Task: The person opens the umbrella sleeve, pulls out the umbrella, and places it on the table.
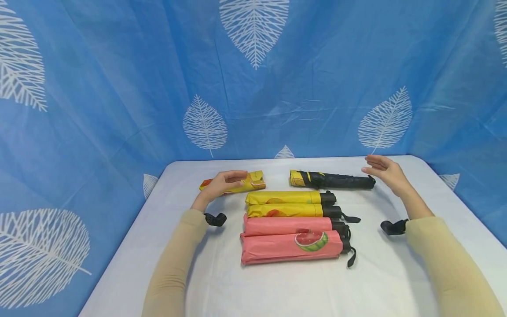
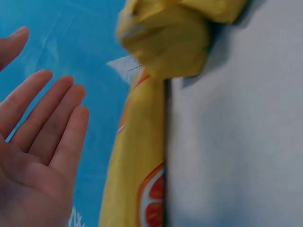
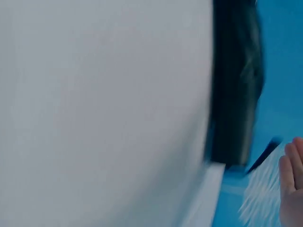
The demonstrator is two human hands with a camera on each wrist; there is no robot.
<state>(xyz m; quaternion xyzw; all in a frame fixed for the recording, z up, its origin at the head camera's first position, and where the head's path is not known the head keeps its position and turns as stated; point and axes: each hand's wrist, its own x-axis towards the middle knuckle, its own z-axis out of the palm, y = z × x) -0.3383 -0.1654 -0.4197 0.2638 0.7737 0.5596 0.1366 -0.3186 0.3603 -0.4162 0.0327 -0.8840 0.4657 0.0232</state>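
Observation:
My left hand (image 1: 225, 182) is over the yellow fruit-print folded umbrella (image 1: 253, 180) at the back left, hiding part of it in the head view. In the left wrist view its fingers are straight and spread, beside the yellow cloth and holding nothing. At the back right lies a folded umbrella with a yellow end and a black covering (image 1: 344, 181). My right hand (image 1: 386, 172) hovers just past its black end, fingers extended with nothing between them. In the right wrist view that black end (image 3: 234, 94) has a short strap, and the fingertips show at the edge.
Two yellow folded umbrellas (image 1: 283, 197) with black handles lie side by side mid-table. Nearer to me are two pink ones, the front pink umbrella (image 1: 273, 248) bearing a watermelon print. A white cloth covers the table (image 1: 301, 290). Behind hangs a blue leaf-pattern curtain (image 1: 317, 79).

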